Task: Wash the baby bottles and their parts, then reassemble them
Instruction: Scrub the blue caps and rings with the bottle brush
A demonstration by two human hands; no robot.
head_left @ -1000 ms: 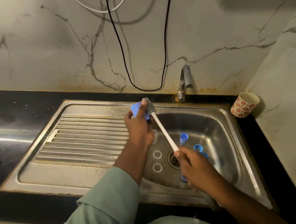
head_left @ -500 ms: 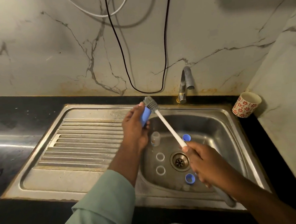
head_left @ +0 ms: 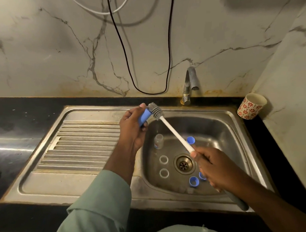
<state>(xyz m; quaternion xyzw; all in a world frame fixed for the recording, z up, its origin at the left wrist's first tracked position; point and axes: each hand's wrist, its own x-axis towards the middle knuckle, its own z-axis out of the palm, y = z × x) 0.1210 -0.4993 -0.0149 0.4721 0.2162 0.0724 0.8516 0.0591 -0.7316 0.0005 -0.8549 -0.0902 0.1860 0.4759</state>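
left hand [head_left: 131,129]: grips blue cap [head_left: 143,117], partly hidden by fingers.
right hand [head_left: 217,167]: curled round brush [head_left: 168,127] handle.
sink [head_left: 220,128]: blue cup [head_left: 202,176] half hidden behind the right hand.

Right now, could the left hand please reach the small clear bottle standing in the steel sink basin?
Probably, but not freely: the left hand grips a blue cap being scrubbed. The small clear bottle stands just beneath it in the steel sink basin, nothing between; the cap must go first.
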